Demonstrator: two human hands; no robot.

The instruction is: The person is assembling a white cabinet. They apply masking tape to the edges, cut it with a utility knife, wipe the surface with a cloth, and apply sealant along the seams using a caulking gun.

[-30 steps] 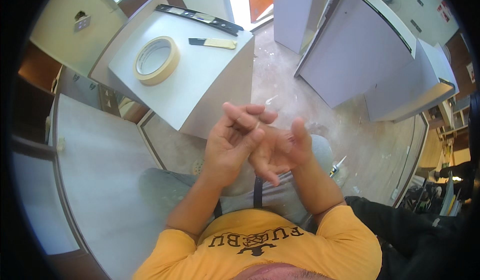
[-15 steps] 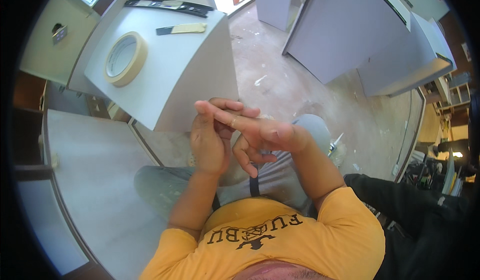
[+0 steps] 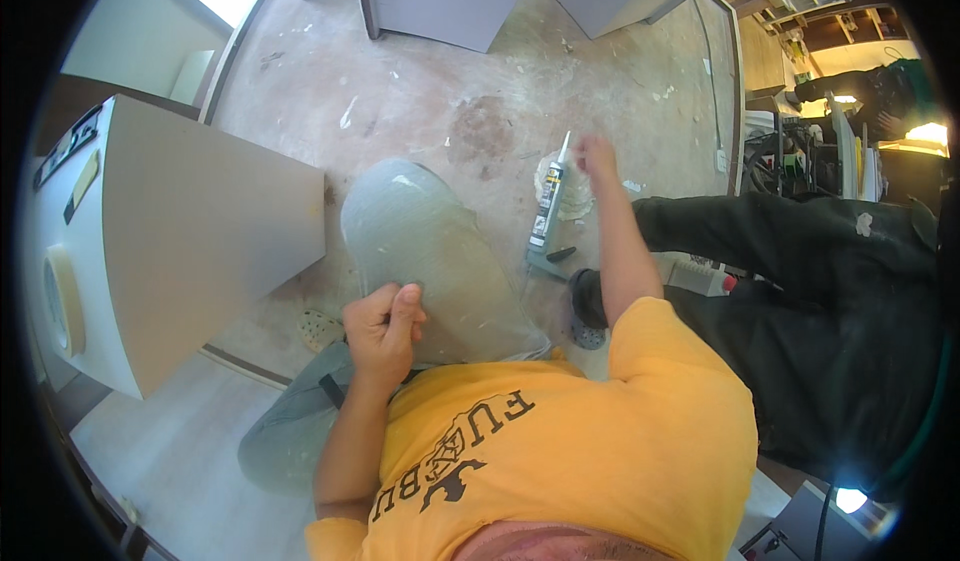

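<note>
My left hand is closed in a fist above my lap, thumb on top, with nothing visible in it. My right hand reaches out over the floor, smeared by motion, so its fingers are unclear. Close by on its left is a sealant tube with a white nozzle, set in a caulking gun on the floor. A crumpled whitish wad lies under and beside the tube, below my right hand; whether the hand touches it I cannot tell.
At left stands a white box-like cabinet carrying a masking tape roll and a putty knife. Dark-trousered legs of another person lie close on my right, near a pale bottle with a red cap. Grey panels stand ahead.
My hands, touching each other before, have parted. The right reached out to the floor beside the sealant tube; the left closed into a fist. My view has turned to the right.
</note>
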